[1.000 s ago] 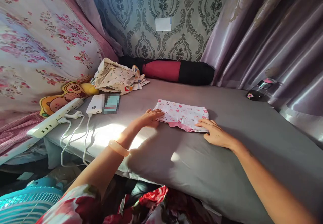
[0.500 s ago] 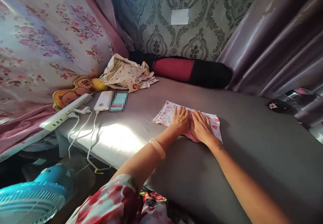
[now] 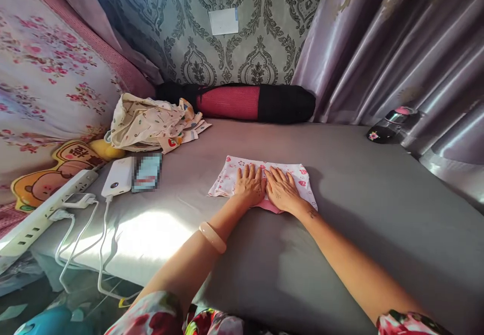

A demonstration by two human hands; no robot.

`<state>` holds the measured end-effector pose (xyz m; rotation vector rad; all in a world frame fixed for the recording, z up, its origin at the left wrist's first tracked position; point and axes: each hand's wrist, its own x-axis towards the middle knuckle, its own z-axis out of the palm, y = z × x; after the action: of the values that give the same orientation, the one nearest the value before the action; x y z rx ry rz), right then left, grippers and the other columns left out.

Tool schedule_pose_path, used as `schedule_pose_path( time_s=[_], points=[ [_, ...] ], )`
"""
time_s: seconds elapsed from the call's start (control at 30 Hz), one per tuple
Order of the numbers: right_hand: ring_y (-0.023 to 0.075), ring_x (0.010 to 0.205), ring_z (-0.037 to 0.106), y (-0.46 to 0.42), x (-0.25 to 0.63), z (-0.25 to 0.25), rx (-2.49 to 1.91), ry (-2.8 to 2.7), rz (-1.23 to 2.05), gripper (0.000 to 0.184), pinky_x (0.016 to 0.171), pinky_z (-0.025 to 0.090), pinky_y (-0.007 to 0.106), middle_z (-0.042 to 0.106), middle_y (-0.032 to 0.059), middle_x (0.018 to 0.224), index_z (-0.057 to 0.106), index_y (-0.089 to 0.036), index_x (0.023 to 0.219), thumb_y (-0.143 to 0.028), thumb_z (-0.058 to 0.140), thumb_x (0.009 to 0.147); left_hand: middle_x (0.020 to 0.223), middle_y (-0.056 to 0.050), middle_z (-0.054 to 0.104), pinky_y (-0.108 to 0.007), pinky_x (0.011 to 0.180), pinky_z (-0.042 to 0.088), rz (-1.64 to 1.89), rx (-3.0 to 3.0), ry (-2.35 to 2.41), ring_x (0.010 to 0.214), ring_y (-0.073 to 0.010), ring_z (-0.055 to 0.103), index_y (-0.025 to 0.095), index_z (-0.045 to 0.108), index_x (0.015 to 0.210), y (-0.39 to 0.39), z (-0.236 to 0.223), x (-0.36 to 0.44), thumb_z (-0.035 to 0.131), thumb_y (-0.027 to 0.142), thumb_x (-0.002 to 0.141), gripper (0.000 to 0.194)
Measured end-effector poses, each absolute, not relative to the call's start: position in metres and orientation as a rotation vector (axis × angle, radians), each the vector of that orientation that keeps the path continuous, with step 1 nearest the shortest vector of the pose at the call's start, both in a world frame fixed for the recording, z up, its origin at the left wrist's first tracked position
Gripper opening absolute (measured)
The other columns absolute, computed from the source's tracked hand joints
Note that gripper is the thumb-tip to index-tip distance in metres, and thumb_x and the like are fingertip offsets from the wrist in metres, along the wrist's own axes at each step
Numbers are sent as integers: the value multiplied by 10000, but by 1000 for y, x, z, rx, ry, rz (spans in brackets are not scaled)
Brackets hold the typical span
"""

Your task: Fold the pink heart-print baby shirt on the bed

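Note:
A white cloth with pink and red prints (image 3: 302, 178) lies folded on the grey bed sheet (image 3: 340, 184); a plain pink part shows at its near edge. My left hand (image 3: 250, 184) rests flat on its middle with the fingers stretched out. Beside it, almost touching at the thumbs, my right hand (image 3: 282, 189) also presses flat on the cloth, fingers a little apart. Neither hand grips anything. A light bangle (image 3: 212, 237) is on my left wrist. The palms hide the middle of the cloth.
Left are a crumpled cream garment (image 3: 145, 123), a white power bank (image 3: 118, 176), a phone with a blurred screen (image 3: 147, 172), a power strip (image 3: 49, 209) with cables and a yellow cushion (image 3: 41, 184). A black-and-red roll (image 3: 230, 102) lies behind; a bottle (image 3: 391, 125) is right.
The view has turned a little to the right, so things appear further left. Both hands stay flat on the folded cloth, in nearly the same place on it.

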<state>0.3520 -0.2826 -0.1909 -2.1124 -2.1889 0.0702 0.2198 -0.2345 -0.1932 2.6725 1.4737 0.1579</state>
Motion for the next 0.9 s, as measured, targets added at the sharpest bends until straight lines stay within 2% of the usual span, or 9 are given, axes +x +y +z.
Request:
schedule_pose_path(
  time_s=[0.17,0.23,0.33,0.47,0.73,0.9],
  points=[
    [282,1453,312,-275,354,-178,-2054,-2209,125,538,1188,211,526,359,144,1572,421,-128,1482,-241,250,985,1439,-169,520,-500,1110,347,198,2736,1409,1334,-321,463,142,536,1345,-222,-181,215,264,368,1009,488],
    [270,1479,258,-270,352,-177,-2027,-2187,73,547,1203,172,521,311,142,1595,397,-108,1493,-228,245,982,1480,-142,487,-498,1155,289,272,2775,1388,1399,-311,389,159,524,1356,-215,-180,211,266,337,1009,468],
    [254,1500,199,-264,347,-184,-1997,-2184,54,564,1216,128,515,253,131,1616,340,-87,1522,-242,237,990,1573,-106,373,-538,1204,177,256,2814,1330,1489,-314,225,170,423,1458,-208,-184,205,267,331,1013,498],
    [237,1488,242,-259,344,-196,-2026,-2196,122,566,1218,140,490,275,117,1608,353,-91,1521,-262,201,1003,1580,-117,356,-573,1187,205,158,2780,1314,1465,-320,291,154,388,1488,-204,-191,203,221,348,1026,528],
    [247,1483,249,-259,343,-197,-2038,-2186,91,574,1211,163,494,293,107,1604,368,-76,1513,-253,214,989,1581,-110,354,-576,1162,250,167,2772,1355,1451,-319,317,203,401,1484,-201,-201,206,251,373,1027,511],
    [262,1465,286,-264,343,-190,-2050,-2171,70,562,1204,186,491,324,119,1593,410,-81,1490,-247,234,983,1481,-171,473,-490,1128,324,267,2852,1380,1364,-295,436,145,508,1368,-205,-196,203,281,349,1022,461]
  ],
)
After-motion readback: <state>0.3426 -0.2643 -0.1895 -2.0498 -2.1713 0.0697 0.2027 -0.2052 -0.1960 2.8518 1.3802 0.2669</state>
